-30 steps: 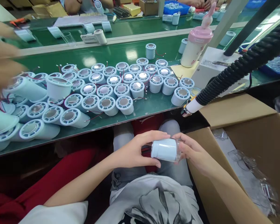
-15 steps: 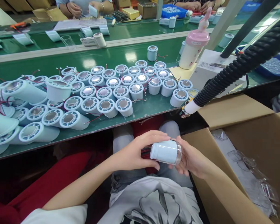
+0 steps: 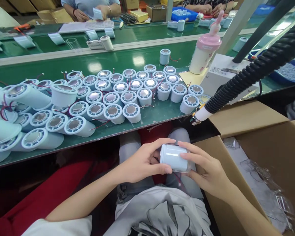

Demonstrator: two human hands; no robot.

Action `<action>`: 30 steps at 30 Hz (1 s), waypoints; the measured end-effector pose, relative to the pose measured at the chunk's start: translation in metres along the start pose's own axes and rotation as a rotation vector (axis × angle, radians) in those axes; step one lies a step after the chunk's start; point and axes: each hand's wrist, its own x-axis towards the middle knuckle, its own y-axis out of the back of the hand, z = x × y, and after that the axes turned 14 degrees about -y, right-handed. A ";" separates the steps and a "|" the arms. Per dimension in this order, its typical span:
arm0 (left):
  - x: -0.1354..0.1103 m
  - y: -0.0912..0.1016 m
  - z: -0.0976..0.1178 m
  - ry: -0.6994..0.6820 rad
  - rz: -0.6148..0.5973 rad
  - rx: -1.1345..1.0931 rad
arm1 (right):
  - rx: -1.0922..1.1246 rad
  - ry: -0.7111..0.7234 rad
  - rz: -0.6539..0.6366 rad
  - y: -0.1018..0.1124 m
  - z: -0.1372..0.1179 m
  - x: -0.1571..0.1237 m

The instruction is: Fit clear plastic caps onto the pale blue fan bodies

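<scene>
Above my lap, a light blue plastic cylinder (image 3: 173, 158) lies on its side between my two hands, with a clear plastic sleeve or cup around its right end. My left hand (image 3: 147, 160) grips its left end, thumb below and fingers above. From the right, my right hand (image 3: 208, 167) holds the clear end, fingers on top and thumb underneath. Thin dark red wires hang below the cylinder. Many similar blue cylinders (image 3: 114, 113) with round metal discs in their ends stand or lie on the green bench (image 3: 108, 129) in front of me.
A cardboard box (image 3: 213, 147) with clear plastic parts (image 3: 263, 173) is at my right. A black corrugated hose (image 3: 248, 68) with a white nozzle slants over the bench edge. A pink-lidded cup (image 3: 203, 52) stands behind it. Across the bench, a co-worker's hands (image 3: 103, 9) hold a blue part.
My right hand has turned over, its fingers now lying on top of the cylinder instead of cradling the clear end from below. The cylinder has shifted slightly, and wires now show beneath it.
</scene>
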 end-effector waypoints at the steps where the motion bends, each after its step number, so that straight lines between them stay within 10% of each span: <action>1: 0.001 0.001 0.001 -0.024 -0.009 0.020 | 0.121 -0.106 -0.033 0.000 0.000 0.000; 6: 0.000 0.003 0.004 -0.057 -0.048 0.039 | 0.630 -0.447 -0.163 -0.001 -0.003 0.001; 15: -0.001 0.005 -0.019 0.118 -0.032 -0.343 | 0.597 -0.587 -0.127 -0.005 -0.003 0.001; 30: 0.006 0.003 -0.021 0.186 -0.045 -0.337 | 0.647 -0.760 -0.109 -0.005 -0.003 0.000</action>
